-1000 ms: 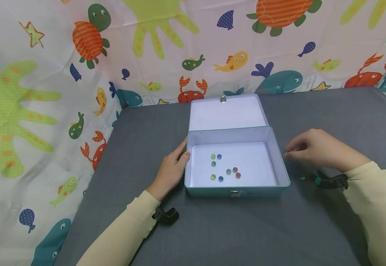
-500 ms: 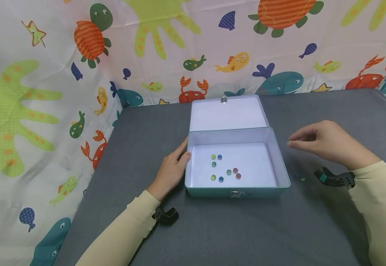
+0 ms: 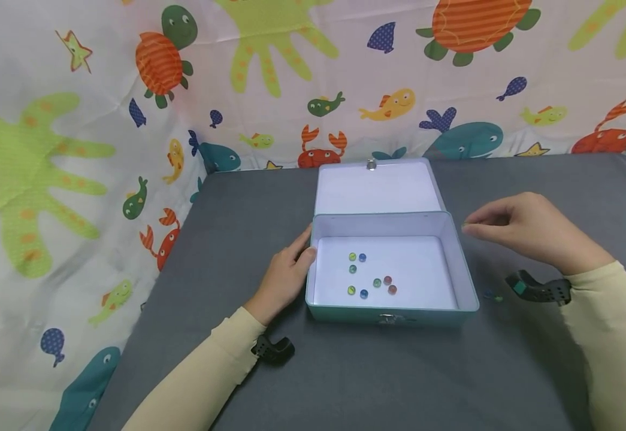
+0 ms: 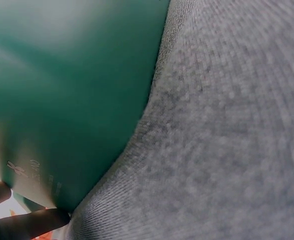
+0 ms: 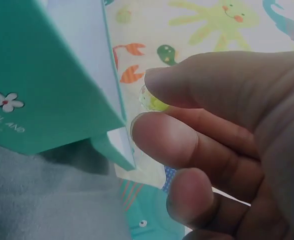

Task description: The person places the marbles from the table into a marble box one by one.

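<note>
In the head view, an open metal box (image 3: 393,317), green outside and white inside, stands on the grey table with its lid (image 3: 377,188) tipped back. Several small glass marbles (image 3: 377,283) in yellow, green, blue and red lie on its floor. My left hand (image 3: 281,278) rests against the box's left side, thumb by the rim; the left wrist view shows its fingertips touching the green wall (image 4: 76,100). Just outside the box's right wall, above the table, my right hand (image 3: 528,230) pinches a clear marble with yellow in it (image 5: 157,102) between thumb and index finger.
More marbles (image 3: 498,298), blue and green, lie on the grey cloth (image 3: 388,377) right of the box, below my right hand. A curtain with sea animals (image 3: 291,72) hangs behind and to the left of the table.
My right hand has risen from the table beside the box, holding the marble, and lately shifted slightly toward the box. My left hand stays at the box's left side. The head view has shifted slightly.
</note>
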Action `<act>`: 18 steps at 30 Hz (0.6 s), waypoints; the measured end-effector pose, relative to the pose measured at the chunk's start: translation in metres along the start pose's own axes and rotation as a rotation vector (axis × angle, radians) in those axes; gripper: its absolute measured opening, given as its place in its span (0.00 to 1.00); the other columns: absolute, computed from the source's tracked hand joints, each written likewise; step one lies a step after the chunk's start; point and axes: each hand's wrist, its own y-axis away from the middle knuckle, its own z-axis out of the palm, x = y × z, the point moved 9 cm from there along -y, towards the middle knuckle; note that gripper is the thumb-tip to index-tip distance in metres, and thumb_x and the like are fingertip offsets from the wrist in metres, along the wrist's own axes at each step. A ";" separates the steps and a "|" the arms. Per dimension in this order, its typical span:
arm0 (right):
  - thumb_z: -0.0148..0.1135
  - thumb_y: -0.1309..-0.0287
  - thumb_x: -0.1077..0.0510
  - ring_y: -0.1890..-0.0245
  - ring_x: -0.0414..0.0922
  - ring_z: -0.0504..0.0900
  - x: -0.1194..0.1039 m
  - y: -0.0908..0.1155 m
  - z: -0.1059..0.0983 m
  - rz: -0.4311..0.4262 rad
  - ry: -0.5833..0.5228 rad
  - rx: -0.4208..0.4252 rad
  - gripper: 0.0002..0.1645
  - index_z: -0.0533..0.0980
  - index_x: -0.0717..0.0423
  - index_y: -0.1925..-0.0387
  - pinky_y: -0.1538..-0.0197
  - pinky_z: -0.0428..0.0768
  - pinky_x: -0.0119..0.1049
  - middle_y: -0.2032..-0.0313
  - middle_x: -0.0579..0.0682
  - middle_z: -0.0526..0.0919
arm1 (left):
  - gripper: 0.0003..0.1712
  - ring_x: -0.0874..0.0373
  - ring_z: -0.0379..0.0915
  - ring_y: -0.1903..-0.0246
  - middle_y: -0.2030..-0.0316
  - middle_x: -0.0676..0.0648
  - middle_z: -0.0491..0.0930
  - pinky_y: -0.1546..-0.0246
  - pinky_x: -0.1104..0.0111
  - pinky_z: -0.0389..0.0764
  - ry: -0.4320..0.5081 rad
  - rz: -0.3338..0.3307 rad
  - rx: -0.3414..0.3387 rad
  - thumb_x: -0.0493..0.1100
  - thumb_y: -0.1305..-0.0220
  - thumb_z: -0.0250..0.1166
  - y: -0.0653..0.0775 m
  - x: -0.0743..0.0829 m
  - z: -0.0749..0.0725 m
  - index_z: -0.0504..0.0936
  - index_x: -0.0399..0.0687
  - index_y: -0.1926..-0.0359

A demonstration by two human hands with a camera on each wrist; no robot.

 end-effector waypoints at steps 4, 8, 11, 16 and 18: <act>0.74 0.36 0.44 0.55 0.48 0.86 -0.008 -0.005 0.000 -0.016 0.000 0.014 0.20 0.90 0.52 0.52 0.61 0.80 0.28 0.57 0.51 0.92 | 0.31 0.49 0.64 0.25 0.25 0.52 0.69 0.27 0.44 0.67 -0.005 0.001 0.004 0.59 0.20 0.48 0.000 -0.001 -0.002 0.62 0.73 0.19; 0.75 0.36 0.46 0.59 0.43 0.85 -0.016 -0.009 0.002 -0.026 -0.012 0.015 0.18 0.90 0.52 0.52 0.61 0.81 0.28 0.58 0.50 0.92 | 0.31 0.49 0.62 0.25 0.25 0.53 0.69 0.25 0.44 0.63 -0.015 0.004 0.005 0.59 0.20 0.48 -0.001 -0.002 -0.003 0.61 0.73 0.19; 0.75 0.36 0.47 0.61 0.41 0.84 -0.021 -0.011 0.005 -0.022 -0.025 0.000 0.18 0.90 0.54 0.51 0.62 0.81 0.29 0.59 0.50 0.92 | 0.32 0.47 0.63 0.25 0.25 0.52 0.69 0.26 0.43 0.65 -0.012 0.004 0.000 0.60 0.20 0.48 0.000 -0.002 -0.002 0.62 0.72 0.19; 0.75 0.35 0.49 0.61 0.46 0.84 -0.026 -0.014 0.010 -0.019 -0.032 -0.013 0.17 0.90 0.55 0.51 0.63 0.81 0.31 0.60 0.51 0.92 | 0.32 0.49 0.64 0.26 0.25 0.52 0.69 0.28 0.45 0.69 -0.005 -0.001 -0.005 0.61 0.20 0.48 0.001 -0.001 -0.002 0.61 0.72 0.19; 0.75 0.36 0.49 0.61 0.47 0.84 -0.029 -0.015 0.010 -0.020 -0.028 -0.014 0.17 0.90 0.55 0.52 0.63 0.81 0.31 0.60 0.51 0.92 | 0.32 0.50 0.67 0.27 0.25 0.51 0.69 0.30 0.46 0.71 -0.005 -0.003 -0.005 0.61 0.20 0.48 0.001 -0.001 -0.002 0.61 0.72 0.19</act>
